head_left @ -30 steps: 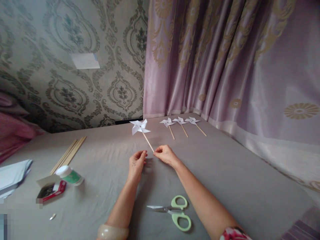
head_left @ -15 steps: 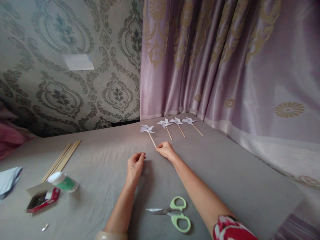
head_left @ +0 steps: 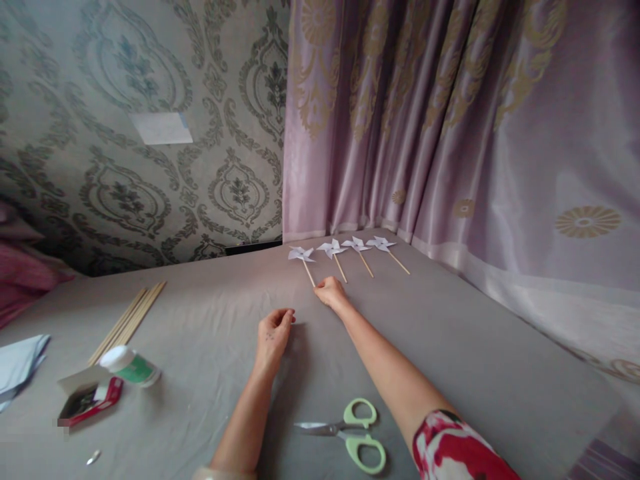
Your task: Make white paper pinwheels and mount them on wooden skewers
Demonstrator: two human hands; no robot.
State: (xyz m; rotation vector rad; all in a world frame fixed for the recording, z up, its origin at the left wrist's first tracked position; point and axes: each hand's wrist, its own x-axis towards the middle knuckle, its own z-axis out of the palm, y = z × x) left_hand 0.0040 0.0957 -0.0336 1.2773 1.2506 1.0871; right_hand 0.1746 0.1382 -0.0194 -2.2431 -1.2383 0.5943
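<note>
My right hand (head_left: 330,292) pinches the lower end of the wooden stick of a white paper pinwheel (head_left: 301,254). The pinwheel's blades point away from me, left of three more pinwheels lying in a row: one beside it (head_left: 333,249), a middle one (head_left: 357,245) and a far right one (head_left: 383,244). My left hand (head_left: 274,332) is closer to me, over the grey cloth, its fingers curled in toward the thumb. Nothing shows between those fingers. Between my forearms lie scissors (head_left: 345,429) with light green handles, their blades toward the left.
Several wooden sticks (head_left: 127,321) lie at the left, near a white-and-green bottle (head_left: 131,366) and an opened red box (head_left: 90,400) of small dark items. Pale folded paper (head_left: 23,363) is at the left edge. Wall and curtain (head_left: 350,133) border the grey surface (head_left: 210,373).
My right hand has moved the pinwheel slightly away from me and closer to the row, with its blades now near the neighbouring pinwheel. My left hand has hardly moved.
</note>
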